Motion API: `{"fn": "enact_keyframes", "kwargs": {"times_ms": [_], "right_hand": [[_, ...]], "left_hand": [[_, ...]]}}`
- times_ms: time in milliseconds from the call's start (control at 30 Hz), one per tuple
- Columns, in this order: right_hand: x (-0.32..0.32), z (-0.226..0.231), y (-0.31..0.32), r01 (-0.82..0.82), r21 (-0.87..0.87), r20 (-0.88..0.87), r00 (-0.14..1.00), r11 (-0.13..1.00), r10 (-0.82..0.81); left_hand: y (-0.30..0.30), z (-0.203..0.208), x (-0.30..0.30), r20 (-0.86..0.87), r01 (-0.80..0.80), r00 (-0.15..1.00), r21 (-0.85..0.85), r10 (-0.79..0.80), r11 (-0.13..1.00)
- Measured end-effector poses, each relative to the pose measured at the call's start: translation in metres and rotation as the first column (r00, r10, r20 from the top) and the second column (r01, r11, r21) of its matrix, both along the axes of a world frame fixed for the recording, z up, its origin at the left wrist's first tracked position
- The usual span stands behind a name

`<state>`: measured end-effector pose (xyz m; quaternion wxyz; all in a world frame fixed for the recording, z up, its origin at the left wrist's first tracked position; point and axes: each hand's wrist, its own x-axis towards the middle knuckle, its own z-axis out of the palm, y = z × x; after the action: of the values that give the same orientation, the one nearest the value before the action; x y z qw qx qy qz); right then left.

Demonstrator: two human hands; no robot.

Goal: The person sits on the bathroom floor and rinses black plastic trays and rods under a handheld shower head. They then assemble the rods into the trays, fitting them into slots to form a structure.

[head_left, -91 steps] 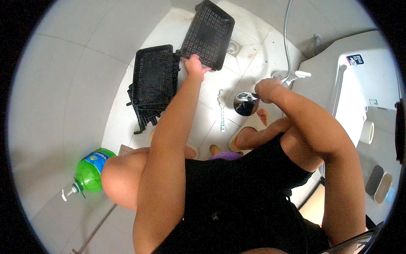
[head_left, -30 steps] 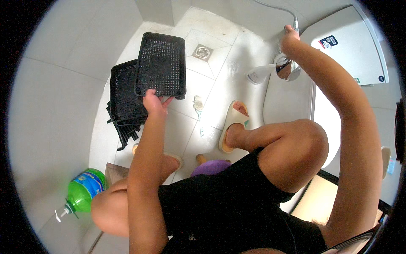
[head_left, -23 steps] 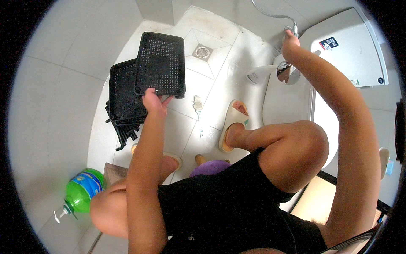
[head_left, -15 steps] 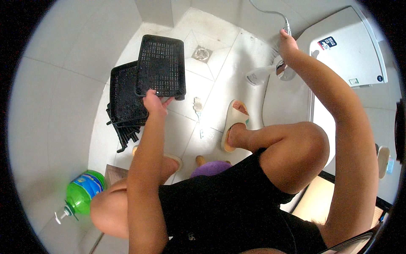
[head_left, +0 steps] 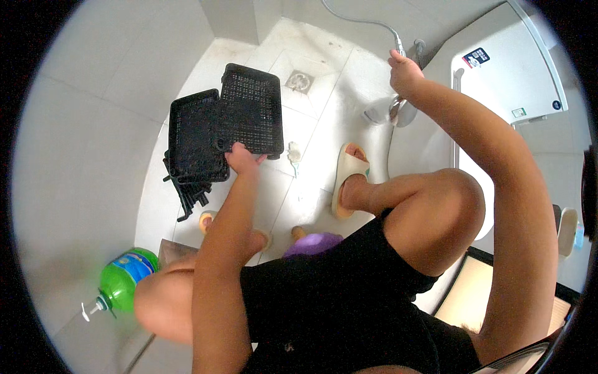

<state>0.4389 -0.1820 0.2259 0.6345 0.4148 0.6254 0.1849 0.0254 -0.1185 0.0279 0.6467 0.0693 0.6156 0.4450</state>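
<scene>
Fingers of the left hand (head_left: 242, 159) pinch the near edge of a black perforated tray (head_left: 251, 118), holding it raised and tilted over the white tiled floor (head_left: 324, 106); the tray overlaps the right side of a stack of similar black trays (head_left: 194, 149) that leans near the wall on the left. Fingers of the right hand (head_left: 403, 70) are closed around the handle of a shower head (head_left: 402, 109), whose round chrome face hangs just below the wrist, with its grey hose (head_left: 361, 22) curving up and away along the far wall. Between the two hands lie a square floor drain (head_left: 299, 81) just beyond the held tray and a small pale brush (head_left: 294, 153) on the tiles beside its lower right corner. A beige slipper (head_left: 347, 177) on the right foot stands near the brush, and the raised right knee fills the space under the right arm. A white appliance (head_left: 511, 75) sits at the right, close behind the shower head. A green bottle with a pump (head_left: 121, 283) stands at the lower left, well apart from the trays. Compared with half a second ago, the right hand has lifted slightly higher with the shower head, while the left hand's grip and the tray's place have stayed nearly the same.
</scene>
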Motion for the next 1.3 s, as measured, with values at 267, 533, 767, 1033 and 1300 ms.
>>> {"fn": "enact_keyframes", "kwargs": {"times_ms": [267,533,767,1033,1300], "right_hand": [[-0.089,-0.004,-0.014,0.244,-0.201,-0.441,0.842,0.949,-0.310],[-0.111,-0.034,-0.010,0.422,-0.271,-0.579,0.647,0.865,-0.496],[-0.132,-0.048,-0.016,0.376,-0.420,-0.549,0.619,0.826,-0.561],[-0.183,-0.078,-0.044,0.074,-0.327,-0.898,0.287,0.942,-0.334],[-0.191,-0.074,-0.044,-0.019,-0.219,-0.973,0.074,0.976,-0.217]], "left_hand": [[-0.020,-0.040,-0.012,0.050,0.079,0.996,-0.053,-0.077,0.995],[-0.033,-0.075,-0.027,-0.019,0.200,0.979,-0.080,-0.202,0.977],[-0.045,-0.089,-0.039,-0.061,0.333,0.937,-0.144,-0.345,0.932],[-0.048,-0.099,-0.033,-0.119,0.337,0.923,-0.208,-0.366,0.918],[-0.053,-0.069,-0.006,-0.861,0.568,0.430,0.024,-0.272,0.823]]}}
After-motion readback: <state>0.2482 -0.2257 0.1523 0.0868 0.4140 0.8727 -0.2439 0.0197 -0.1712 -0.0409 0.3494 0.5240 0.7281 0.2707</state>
